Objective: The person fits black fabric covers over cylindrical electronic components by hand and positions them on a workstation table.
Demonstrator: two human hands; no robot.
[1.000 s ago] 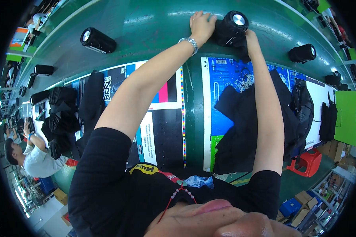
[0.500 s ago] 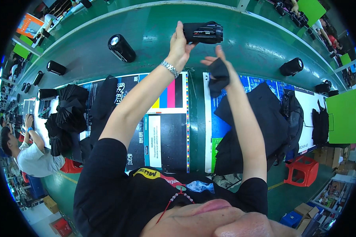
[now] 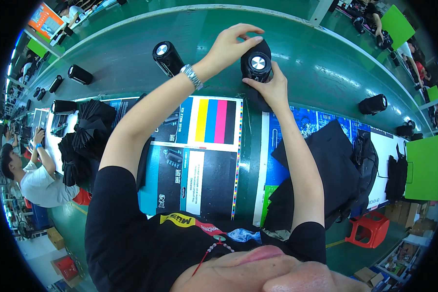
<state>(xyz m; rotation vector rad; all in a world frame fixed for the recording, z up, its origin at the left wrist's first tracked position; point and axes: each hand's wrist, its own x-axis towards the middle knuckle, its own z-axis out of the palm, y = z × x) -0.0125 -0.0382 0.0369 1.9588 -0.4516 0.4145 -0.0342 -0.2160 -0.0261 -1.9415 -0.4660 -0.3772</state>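
A black cylindrical speaker [image 3: 259,64] with a silver disc on its end is held over the green bench, that end facing me. My right hand [image 3: 273,90] grips it from the lower right, thumb below the disc and fingers along the side. Black cloth [image 3: 264,47] lies against the speaker's far side, and a dark flap [image 3: 259,99] hangs beneath it. My left hand [image 3: 233,47] reaches over from the left, thumb and fingertips closing at the cloth's upper edge. Its exact hold there is partly hidden.
Another speaker [image 3: 168,58] stands left of my hands, with more along the bench, including one [image 3: 373,104] at right. Dark cloth pieces are stacked at left [image 3: 90,126] and right [image 3: 321,160] on printed sheets. A person [image 3: 44,180] works at far left; a red stool [image 3: 368,228] stands at right.
The speaker has turned from lying sideways to showing its disc end. My right hand has taken hold of it, and the cloth has moved against it. My left hand has shifted to the cloth's edge.
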